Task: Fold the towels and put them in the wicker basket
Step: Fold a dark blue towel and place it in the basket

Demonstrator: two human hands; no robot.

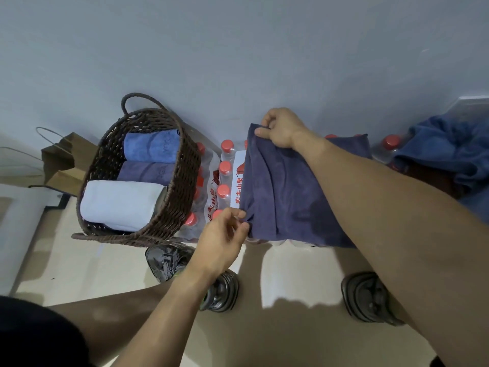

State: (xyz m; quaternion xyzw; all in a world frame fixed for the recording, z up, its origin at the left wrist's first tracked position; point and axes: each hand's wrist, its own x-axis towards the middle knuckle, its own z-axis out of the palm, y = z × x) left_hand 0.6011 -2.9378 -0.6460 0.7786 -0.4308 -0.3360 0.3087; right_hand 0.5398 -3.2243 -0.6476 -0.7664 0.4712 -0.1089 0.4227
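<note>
both hands' fingers (242,214) pinch navy towel (285,192); wicker basket (182,178) holds three folded towels: blue, purple, white.

Bare forearms, dark garment (31,332), 2 dark chunky shoes (367,298).

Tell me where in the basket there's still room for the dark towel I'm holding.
Little room is left: the basket holds three rolled towels side by side, blue, purple and white, nearly filling it. The only bare patch is a narrow strip between the white towel and the near rim. The dark towel would likely have to go on top.
</note>
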